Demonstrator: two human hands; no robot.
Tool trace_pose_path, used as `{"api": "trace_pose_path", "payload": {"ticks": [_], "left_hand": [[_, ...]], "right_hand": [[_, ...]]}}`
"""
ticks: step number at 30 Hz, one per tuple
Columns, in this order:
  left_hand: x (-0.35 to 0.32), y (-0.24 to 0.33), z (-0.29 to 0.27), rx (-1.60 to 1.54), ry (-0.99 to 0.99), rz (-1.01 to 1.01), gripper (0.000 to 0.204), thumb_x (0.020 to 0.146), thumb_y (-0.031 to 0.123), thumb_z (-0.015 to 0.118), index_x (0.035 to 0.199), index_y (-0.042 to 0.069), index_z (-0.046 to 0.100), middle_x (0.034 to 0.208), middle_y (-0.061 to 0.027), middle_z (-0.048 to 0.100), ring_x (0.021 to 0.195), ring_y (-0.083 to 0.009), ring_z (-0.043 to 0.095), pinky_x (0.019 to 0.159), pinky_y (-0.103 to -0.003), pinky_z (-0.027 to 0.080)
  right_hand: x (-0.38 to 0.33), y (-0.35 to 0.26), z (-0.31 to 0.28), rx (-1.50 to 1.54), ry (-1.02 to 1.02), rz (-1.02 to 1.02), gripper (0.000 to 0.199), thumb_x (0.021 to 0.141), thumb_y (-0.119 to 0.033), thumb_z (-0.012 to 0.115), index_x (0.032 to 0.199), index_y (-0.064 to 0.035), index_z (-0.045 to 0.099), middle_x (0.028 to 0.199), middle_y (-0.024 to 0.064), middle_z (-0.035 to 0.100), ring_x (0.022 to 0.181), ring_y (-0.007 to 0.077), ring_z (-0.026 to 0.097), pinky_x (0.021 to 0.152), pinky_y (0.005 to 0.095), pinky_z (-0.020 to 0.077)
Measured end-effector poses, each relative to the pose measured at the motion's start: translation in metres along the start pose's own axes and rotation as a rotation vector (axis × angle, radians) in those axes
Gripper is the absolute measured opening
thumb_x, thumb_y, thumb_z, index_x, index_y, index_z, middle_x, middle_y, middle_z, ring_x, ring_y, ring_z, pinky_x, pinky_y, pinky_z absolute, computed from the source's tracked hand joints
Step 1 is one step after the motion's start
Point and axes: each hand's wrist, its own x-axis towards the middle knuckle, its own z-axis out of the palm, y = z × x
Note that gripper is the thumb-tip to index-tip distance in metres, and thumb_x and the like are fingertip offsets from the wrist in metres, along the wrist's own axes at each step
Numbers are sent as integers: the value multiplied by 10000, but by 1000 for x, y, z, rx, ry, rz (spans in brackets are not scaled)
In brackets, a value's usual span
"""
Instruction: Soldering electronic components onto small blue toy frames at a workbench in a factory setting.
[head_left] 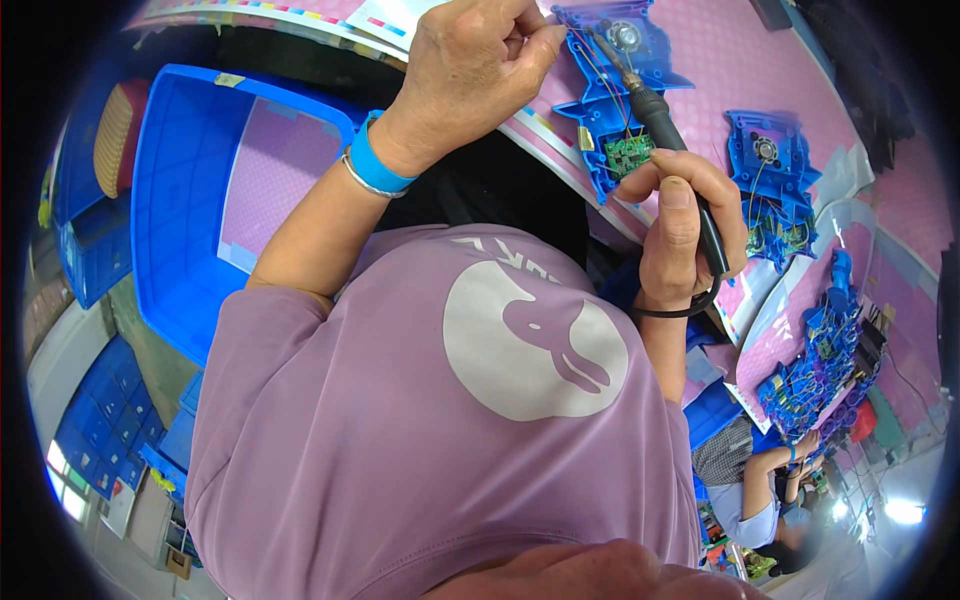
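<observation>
My right hand (690, 225) is closed around the black handle of a soldering iron (655, 112). The iron's metal tip points up and left, over a blue plastic shell (600, 88). In that shell sit a round speaker (624, 37) and a green circuit board (630, 152), with thin red and dark wires running between them. At the shell's upper left edge, my left hand (485, 65) is closed in a pinch beside the wires. What its fingertips hold is too small to make out. A blue band (378, 155) circles my left wrist.
A second blue shell (775, 150) with speaker and boards lies to the right on the pink table (720, 60). Farther right is a heap of wired blue parts (820, 345), where another person (765, 490) works. A large blue bin (170, 220) stands at left.
</observation>
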Motion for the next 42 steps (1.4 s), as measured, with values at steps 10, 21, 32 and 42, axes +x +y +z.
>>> {"api": "trace_pose_path", "payload": {"ticks": [10, 21, 32, 42], "left_hand": [[0, 2, -7, -153, 25, -238, 407, 798, -34, 759, 1199, 0, 694, 725, -7, 557, 553, -68, 466, 515, -232, 381], [25, -17, -10, 7, -89, 619, 234, 762, -22, 741, 990, 25, 718, 827, -103, 627, 665, -262, 650, 576, -344, 520], [24, -36, -3, 92, -10, 809, 175, 757, 21, 761, 914, 34, 684, 858, -83, 664, 725, -244, 690, 611, -316, 553], [22, -45, 3, 79, 6, 808, 176, 745, 28, 782, 889, 10, 682, 875, -94, 695, 745, -236, 707, 620, -305, 567]], "right_hand": [[1, 0, -1, 1, 6, -14, 165, 958, -85, 641, 1027, 51, 702, 742, 128, 712, 620, 162, 683, 592, 260, 524], [-3, -14, -11, -58, 28, -37, 238, 981, -124, 575, 1096, 71, 649, 739, 196, 681, 622, 244, 673, 648, 358, 555], [-3, -7, -6, 12, 40, -41, 175, 971, -98, 622, 1049, 41, 695, 744, 127, 723, 635, 167, 693, 616, 268, 539], [0, -2, -1, 37, 26, -10, 154, 969, -75, 639, 1040, 48, 701, 740, 119, 720, 626, 155, 692, 600, 256, 539]]}}
